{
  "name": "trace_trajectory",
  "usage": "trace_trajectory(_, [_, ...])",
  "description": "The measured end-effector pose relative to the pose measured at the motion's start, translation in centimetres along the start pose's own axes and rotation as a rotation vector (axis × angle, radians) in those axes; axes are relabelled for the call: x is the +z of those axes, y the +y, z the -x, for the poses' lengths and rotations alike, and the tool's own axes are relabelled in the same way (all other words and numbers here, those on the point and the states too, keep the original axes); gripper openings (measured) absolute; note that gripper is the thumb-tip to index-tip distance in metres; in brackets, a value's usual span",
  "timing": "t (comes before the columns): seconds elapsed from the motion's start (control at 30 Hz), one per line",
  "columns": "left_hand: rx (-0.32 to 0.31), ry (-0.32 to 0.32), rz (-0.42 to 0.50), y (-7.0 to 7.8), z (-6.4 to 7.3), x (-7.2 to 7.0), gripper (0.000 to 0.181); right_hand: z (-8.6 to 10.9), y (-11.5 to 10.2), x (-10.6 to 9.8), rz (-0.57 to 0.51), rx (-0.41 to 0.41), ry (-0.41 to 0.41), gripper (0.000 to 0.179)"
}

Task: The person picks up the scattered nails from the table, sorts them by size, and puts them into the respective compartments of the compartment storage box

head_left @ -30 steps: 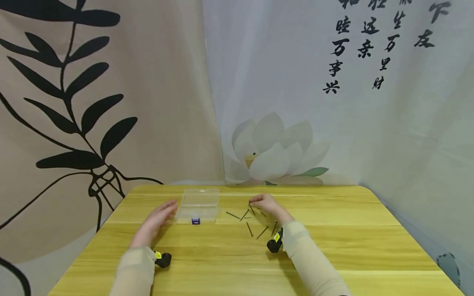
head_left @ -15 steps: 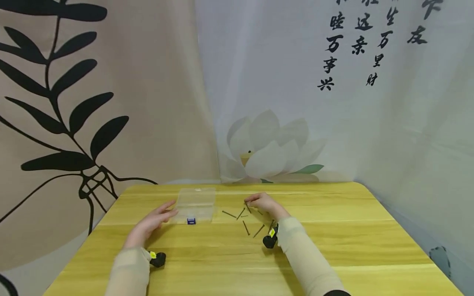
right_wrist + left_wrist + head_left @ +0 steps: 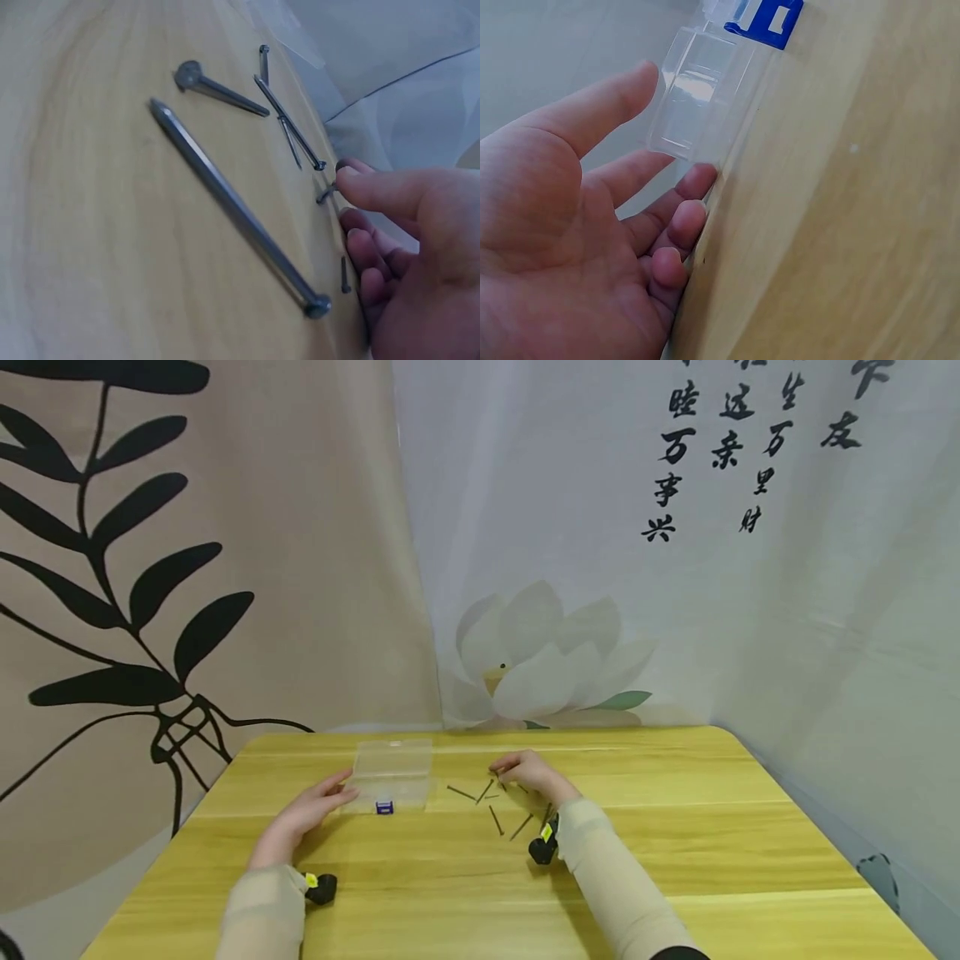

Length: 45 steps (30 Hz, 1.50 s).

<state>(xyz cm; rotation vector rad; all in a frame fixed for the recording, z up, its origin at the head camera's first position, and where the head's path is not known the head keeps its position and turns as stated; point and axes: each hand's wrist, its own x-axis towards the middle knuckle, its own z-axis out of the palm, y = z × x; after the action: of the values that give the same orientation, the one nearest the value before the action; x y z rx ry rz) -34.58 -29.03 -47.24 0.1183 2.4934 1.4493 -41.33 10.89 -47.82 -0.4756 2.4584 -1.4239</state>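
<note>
"Where are the nails?"
"Loose on the counter, right of the box; the right hand pinches one nail between thumb and finger."
"And the left hand?"
"Fingers relaxed, beside the box; I can't tell if touching."
"Any risk?"
"Held near one end, that nail could twist free; a left-hand bump might shift the box."

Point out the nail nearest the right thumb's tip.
The nail whose upper end reaches the right hand's thumb tip; the other nails lie apart from that thumb.
</note>
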Motion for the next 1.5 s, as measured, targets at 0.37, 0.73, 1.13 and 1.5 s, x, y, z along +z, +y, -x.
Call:
trace_trajectory(0.37, [0.008, 0.011, -0.002, 0.0, 0.2, 0.1, 0.074, -0.1, -0.4, 0.8, 0.066, -0.040, 0.023, 0.025])
trace_trajectory(0.73, [0.021, 0.025, 0.021, 0.0, -0.2, 0.1, 0.073, -0.4, -0.2, 1.2, 0.107, -0.002, 0.103, 0.013])
trace_trajectory(1.13, [0.017, 0.027, 0.003, 0.0, 0.1, 0.3, 0.071, -0.1, -0.3, 1.1, 0.227, -0.056, 0.052, 0.008])
trace_trajectory(1.5, [0.054, 0.054, -0.027, 0.1, 0.0, 0.6, 0.070, -0.3, -0.2, -0.1, 0.280, -0.136, -0.080, 0.008])
